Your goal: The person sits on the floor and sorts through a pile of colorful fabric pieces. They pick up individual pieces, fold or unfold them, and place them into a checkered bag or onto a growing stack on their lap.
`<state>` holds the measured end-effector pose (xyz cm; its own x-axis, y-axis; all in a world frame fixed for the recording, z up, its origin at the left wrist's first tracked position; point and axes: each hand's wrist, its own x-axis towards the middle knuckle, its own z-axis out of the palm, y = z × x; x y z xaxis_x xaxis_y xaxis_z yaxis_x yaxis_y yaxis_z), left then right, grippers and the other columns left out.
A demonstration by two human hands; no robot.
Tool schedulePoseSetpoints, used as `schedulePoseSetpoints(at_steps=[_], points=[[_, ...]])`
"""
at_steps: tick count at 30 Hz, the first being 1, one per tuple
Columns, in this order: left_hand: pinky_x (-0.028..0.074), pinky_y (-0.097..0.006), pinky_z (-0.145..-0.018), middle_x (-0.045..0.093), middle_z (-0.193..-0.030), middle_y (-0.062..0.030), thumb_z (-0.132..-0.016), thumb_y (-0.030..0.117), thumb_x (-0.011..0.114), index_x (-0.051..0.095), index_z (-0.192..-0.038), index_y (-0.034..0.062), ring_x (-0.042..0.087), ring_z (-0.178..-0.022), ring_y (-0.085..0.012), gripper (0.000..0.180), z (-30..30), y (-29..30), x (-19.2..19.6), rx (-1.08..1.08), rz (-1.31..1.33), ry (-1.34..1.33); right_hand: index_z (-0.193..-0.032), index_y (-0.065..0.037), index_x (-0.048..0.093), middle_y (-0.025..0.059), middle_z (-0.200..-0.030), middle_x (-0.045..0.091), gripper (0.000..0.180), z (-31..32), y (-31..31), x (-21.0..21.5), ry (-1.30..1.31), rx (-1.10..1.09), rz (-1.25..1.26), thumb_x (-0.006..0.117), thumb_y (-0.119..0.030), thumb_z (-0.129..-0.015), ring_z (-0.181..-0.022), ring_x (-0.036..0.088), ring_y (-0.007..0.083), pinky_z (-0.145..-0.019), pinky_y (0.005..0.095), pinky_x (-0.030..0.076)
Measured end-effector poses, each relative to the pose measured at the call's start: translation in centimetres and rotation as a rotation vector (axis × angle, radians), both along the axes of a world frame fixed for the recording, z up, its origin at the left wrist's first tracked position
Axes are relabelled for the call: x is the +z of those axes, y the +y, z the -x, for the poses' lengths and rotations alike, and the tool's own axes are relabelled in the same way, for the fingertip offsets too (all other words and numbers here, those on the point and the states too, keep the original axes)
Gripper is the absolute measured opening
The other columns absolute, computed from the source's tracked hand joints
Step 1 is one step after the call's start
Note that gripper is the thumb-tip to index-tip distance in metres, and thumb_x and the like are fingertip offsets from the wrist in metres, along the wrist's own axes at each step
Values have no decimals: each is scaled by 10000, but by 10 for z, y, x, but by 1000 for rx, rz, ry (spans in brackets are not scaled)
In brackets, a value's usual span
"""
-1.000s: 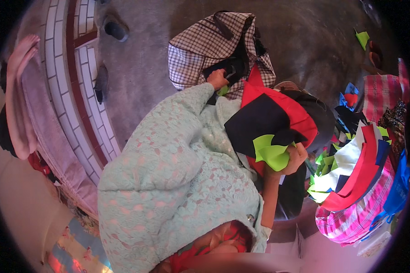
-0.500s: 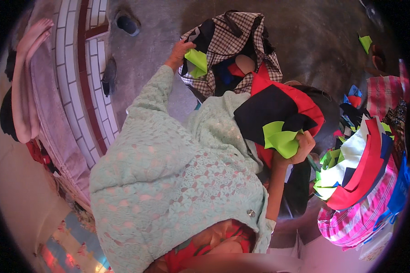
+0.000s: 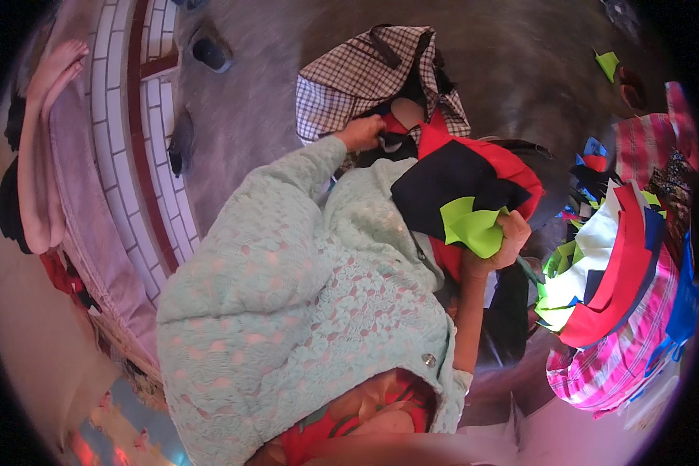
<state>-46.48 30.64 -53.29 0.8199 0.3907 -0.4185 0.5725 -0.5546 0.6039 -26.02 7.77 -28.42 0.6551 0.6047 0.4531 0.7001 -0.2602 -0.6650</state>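
Observation:
My left hand [image 3: 361, 132] reaches into the mouth of a brown-and-white checked bag [image 3: 342, 89] on the grey floor. Its fingers are pushed in among red and dark fabric pieces [image 3: 396, 132], so I cannot tell whether it grips one. My right hand [image 3: 506, 237] is shut on a bundle of felt-like cloth cut-outs [image 3: 458, 186]: a black piece in front, red ones behind, and a lime green piece [image 3: 474, 229] against the fingers. The bundle is held up in front of my chest, just right of my mint lace sleeve [image 3: 287, 256].
A pink striped bag [image 3: 621, 365] at the right carries a stack of white, red, blue and green cloth pieces [image 3: 606, 272]. More scraps lie beyond it, and a green one [image 3: 607, 62] is on the floor. A tiled step [image 3: 124, 155], two dark sandals [image 3: 210, 53] and another person's bare leg [image 3: 43, 140] are at the left.
My left hand held a green piece above the checked bag; now it is down inside the bag's mouth and that piece is out of sight. The right hand's bundle has barely moved.

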Motion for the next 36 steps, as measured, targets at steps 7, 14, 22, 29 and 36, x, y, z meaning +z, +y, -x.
schedulePoseSetpoints(at_steps=[7, 14, 22, 29, 36], points=[[501, -498, -725, 435, -1319, -174, -718, 40, 575, 563, -1040, 40, 626, -872, -384, 323, -19, -23, -20, -199, -16, 203, -850, -91, 607, 106, -922, 574, 265, 1, -9, 0, -17, -70, 191, 742, -97, -621, -831, 579, 277, -693, 353, 464], [517, -458, -712, 573, -1139, -174, -754, 99, 595, 572, -1049, 75, 631, -861, -354, 297, -22, -12, -32, -143, -70, 299, -850, -95, 639, 98, -959, 559, 255, 1, -10, 1, 38, -25, 174, 706, -19, -616, -836, 575, 246, -679, 320, 470], [484, -429, -758, 644, -888, -199, -684, 28, 579, 620, -965, 61, 618, -873, -377, 286, 13, 25, -31, 221, 113, -89, -845, -82, 624, 93, -966, 552, 228, 3, -18, -14, 102, -80, 110, 662, 28, -648, -850, 572, 245, -699, 317, 479], [470, -264, -647, 616, -883, -12, -735, -3, 549, 560, -1166, 38, 578, -738, -133, 433, 4, 100, 74, 835, 553, -285, -849, -27, 583, 152, -907, 592, 232, 3, 3, 11, 15, -12, 8, 706, -63, -655, -822, 584, 278, -722, 347, 463], [534, -293, -625, 644, -884, -48, -746, -41, 589, 566, -1084, 38, 638, -703, -159, 348, -34, 86, 158, 824, 987, -595, -888, -13, 584, 68, -869, 577, 132, -10, 2, 13, 416, 74, -221, 608, -54, -764, -803, 557, 178, -752, 276, 436]])
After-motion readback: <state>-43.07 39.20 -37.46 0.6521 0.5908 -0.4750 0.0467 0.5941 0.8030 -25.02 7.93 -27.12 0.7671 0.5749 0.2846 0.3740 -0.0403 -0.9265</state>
